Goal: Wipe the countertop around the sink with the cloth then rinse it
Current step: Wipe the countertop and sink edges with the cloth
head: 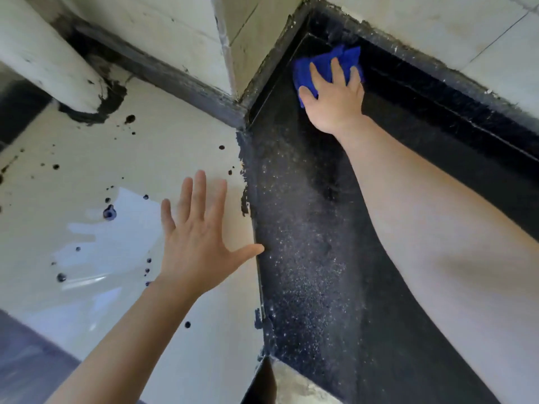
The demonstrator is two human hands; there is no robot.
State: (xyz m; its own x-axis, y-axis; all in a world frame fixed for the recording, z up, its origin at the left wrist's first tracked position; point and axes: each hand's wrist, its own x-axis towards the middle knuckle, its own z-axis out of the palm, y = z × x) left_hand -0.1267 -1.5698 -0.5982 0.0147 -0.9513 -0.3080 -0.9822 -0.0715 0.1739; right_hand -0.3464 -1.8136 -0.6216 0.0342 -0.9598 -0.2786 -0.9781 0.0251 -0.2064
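- Wall (87,176): pale tiled surface filling the frame from 7 to 11 o'clock. It carries scattered dark spots and a glossy patch of reflected light near 8 o'clock. A second pale tiled face rises at 12 o'clock, and another runs along the top edge toward 2 o'clock.
- Countertop (297,258): black speckled stone, running from the 6 o'clock edge up to the inner corner at about 1 o'clock. Fine white specks cover its middle stretch. A raised black lip borders it on the 2 to 3 o'clock side. Rough dark sealant lines the joint where it meets the wall.
- Pipe (49,62): thick pale cylinder at 10 to 11 o'clock, with dark sealant smeared around its base.
- Right hand (335,97): at 1 o'clock, arm reaching in from the 4 o'clock edge. Palm down, fingers spread flat and pressing on the cloth. It is not curled around the fabric; it bears down on top of it.
- Left hand (198,240): at about 7 o'clock of centre, arm entering from the 7 o'clock edge. Fully open, fingers splayed, holding nothing. Thumb tip lies at the edge of the countertop. Whether the palm touches the wall cannot be determined.
- Cloth (323,65): blue, bunched, lying on the countertop in the far corner at 1 o'clock, under the right hand's fingers, with fabric showing beyond the fingertips and beside the thumb.
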